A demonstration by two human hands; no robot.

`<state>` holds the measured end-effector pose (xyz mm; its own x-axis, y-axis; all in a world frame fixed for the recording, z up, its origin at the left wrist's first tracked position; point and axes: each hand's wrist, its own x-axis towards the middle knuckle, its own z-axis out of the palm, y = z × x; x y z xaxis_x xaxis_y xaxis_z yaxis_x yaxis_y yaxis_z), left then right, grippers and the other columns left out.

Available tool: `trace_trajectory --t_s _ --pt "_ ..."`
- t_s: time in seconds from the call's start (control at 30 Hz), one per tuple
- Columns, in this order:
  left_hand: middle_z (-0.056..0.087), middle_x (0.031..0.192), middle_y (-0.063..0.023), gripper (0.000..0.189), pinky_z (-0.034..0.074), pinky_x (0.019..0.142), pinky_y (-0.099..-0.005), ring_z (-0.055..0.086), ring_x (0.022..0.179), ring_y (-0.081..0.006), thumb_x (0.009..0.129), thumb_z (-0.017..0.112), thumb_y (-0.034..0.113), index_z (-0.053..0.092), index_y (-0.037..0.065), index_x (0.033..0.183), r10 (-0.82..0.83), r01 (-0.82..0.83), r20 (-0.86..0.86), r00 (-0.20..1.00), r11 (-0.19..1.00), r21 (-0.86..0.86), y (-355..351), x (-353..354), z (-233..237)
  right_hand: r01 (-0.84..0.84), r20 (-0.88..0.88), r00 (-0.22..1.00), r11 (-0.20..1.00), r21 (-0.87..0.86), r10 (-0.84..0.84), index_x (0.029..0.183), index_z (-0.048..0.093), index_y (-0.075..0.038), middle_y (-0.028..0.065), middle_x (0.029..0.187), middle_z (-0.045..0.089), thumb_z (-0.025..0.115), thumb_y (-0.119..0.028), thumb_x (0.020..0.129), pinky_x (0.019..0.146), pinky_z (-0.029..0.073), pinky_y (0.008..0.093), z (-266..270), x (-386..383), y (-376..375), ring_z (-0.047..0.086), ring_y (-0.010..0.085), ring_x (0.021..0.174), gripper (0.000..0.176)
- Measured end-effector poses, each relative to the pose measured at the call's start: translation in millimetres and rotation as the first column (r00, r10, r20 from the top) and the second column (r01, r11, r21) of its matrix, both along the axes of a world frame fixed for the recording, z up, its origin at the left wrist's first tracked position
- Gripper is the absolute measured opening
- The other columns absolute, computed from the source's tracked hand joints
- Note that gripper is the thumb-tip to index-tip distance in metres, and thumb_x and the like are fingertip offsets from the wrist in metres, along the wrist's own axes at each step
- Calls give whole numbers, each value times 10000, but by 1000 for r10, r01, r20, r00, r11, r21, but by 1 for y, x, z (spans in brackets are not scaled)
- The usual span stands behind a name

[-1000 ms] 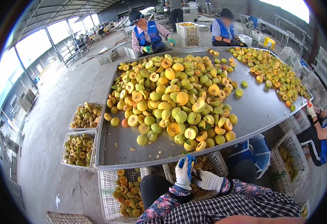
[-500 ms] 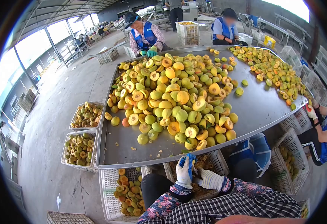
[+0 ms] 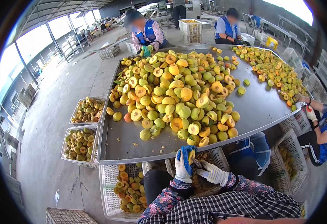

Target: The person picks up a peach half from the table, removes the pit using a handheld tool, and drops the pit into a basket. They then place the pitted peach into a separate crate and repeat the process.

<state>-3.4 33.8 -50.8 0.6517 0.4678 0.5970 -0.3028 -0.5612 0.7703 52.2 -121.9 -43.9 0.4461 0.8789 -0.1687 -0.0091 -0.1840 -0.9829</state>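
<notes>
My left hand [image 3: 183, 164], in a white glove with a blue palm, is closed around a yellow peach half [image 3: 191, 156] at the table's near edge. Close beside it, my right hand [image 3: 214, 174] wears a white striped glove. Its fingers are closed on a thin, dark object [image 3: 197, 163] that points toward the fruit; its kind is too small to make out. Both hands are above a crate [image 3: 220, 161] holding brownish scraps. Ahead, a large heap of halved peaches [image 3: 178, 93], green-yellow with orange flesh, lies on the metal table [image 3: 124, 151].
Crates of fruit halves stand left of the table [image 3: 80, 145] and beside my legs [image 3: 107, 194]. A blue container [image 3: 260, 151] is right of my knees. Co-workers sit at the far side [image 3: 148, 35], [image 3: 228, 30] and at the right [image 3: 324, 130]. A second fruit heap [image 3: 271, 71] lies at right.
My left hand has lifted and turned slightly, showing more of the blue palm and the yellow fruit. My right hand has moved a little upward. The view has shifted slightly.
</notes>
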Motion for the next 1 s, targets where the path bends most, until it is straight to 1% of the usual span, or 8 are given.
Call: trace_trajectory --t_s 0.27,0.33,0.53,0.63,0.73,0.83,0.9,1.0 --pt "585 1102 -135 147 485 928 -373 596 1036 -264 943 499 58 528 3 1075 -219 350 274 937 608 -713 -3 9 -5 20 582 811 997 78 -62 1270 458 36 259 1048 613 618 -156 882 857 477 435 7 3 2 603 411 987 462" --pt "568 1124 -138 155 486 957 -403 575 1080 -260 982 493 101 506 0 1098 -140 107 -84 987 943 -314 5 3 -8 55 607 795 991 -118 28 1146 497 32 235 981 635 585 -161 884 779 511 421 31 1 3 619 405 900 337" --pt "562 966 -94 260 520 892 -535 576 1044 -302 958 602 188 505 67 1168 -31 380 392 920 -184 -907 8 5 5 94 787 595 958 -271 164 1122 452 49 227 828 648 574 -167 864 634 511 463 24 -7 17 637 411 745 357" --pt "583 965 -97 426 517 876 -466 591 992 -290 906 673 162 477 24 1258 -30 360 371 928 -179 -915 11 6 7 118 812 551 944 -307 195 1125 453 77 241 784 635 552 -171 862 614 504 471 18 -10 22 628 418 707 374" --pt "604 1014 -116 610 500 873 -409 602 973 -285 837 736 187 431 -24 1323 266 -278 -140 954 958 -71 6 -1 -10 52 799 598 991 -126 70 1136 467 36 200 808 606 551 -105 872 595 497 447 -4 -10 27 598 397 672 310" --pt "610 1063 -142 766 497 847 -371 613 950 -292 750 766 121 366 -59 1377 45 -8 41 998 760 -650 4 2 -8 -111 751 657 994 18 60 1144 466 43 214 807 605 565 -105 864 643 499 433 -9 -4 30 602 412 722 332" --pt "603 1038 -129 654 511 840 -359 618 936 -278 803 716 66 382 -53 1352 192 -192 -28 981 981 9 10 -4 -8 -42 680 705 969 -244 202 1136 486 27 224 849 619 509 -145 914 709 495 426 20 -1 29 601 405 792 282" --pt "594 999 -111 417 532 811 -348 622 916 -251 906 635 173 461 -30 1227 -48 -10 -108 993 875 -484 11 1 -3 -2 616 734 908 -420 286 1139 490 22 232 895 617 470 -143 944 774 488 390 28 -1 26 594 385 867 256"
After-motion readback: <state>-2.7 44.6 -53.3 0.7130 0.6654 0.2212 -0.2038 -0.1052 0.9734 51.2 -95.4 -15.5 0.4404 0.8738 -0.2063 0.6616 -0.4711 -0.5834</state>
